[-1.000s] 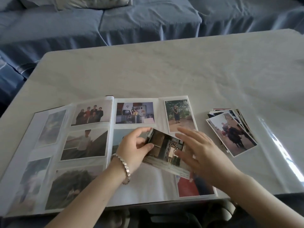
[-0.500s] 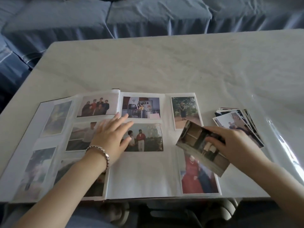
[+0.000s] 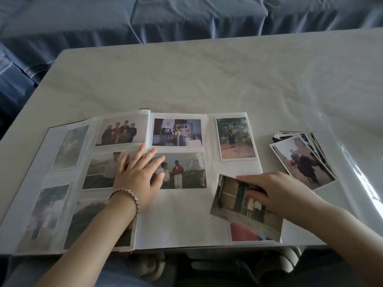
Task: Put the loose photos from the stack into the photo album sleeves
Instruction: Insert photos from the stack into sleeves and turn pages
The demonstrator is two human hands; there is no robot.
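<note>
The left hand [image 3: 138, 177] lies flat, fingers spread, on the open album [image 3: 178, 220] at centre frame. At lower right, the right hand [image 3: 277, 193] pinches a loose photo [image 3: 234, 204] near the stack [image 3: 302, 160].

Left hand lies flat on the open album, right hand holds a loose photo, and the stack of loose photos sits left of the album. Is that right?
No. In the head view the stack of loose photos sits right of the album, not left. The left hand does lie flat on it, and the right hand holds a loose photo.
</note>
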